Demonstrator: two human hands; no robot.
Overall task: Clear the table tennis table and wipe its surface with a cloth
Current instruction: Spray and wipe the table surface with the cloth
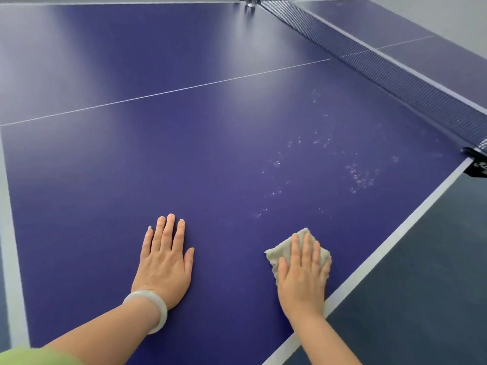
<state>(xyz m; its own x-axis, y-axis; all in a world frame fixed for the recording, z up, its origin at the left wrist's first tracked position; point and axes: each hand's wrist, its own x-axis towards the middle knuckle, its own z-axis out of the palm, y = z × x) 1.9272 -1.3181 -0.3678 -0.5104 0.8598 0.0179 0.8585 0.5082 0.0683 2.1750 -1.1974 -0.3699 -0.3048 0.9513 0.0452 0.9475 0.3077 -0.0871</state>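
Right hand (pixel 303 270) flat with straight fingers on beige cloth (pixel 283 248) near the blue table (pixel 210 167) edge, left hand (pixel 164 259) flat beside, white specks (pixel 358 175) ahead, net (pixel 382 75) beyond, clear glass (pixel 250 0) at its far end

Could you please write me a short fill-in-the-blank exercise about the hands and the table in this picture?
1. The right hand presses a beige ____ flat on the table.
2. The left hand, with a bangle at its wrist, lies flat on the table and holds ____.
3. The white specks lie on the table between the right hand and the ____.

Missing words: cloth; nothing; net.
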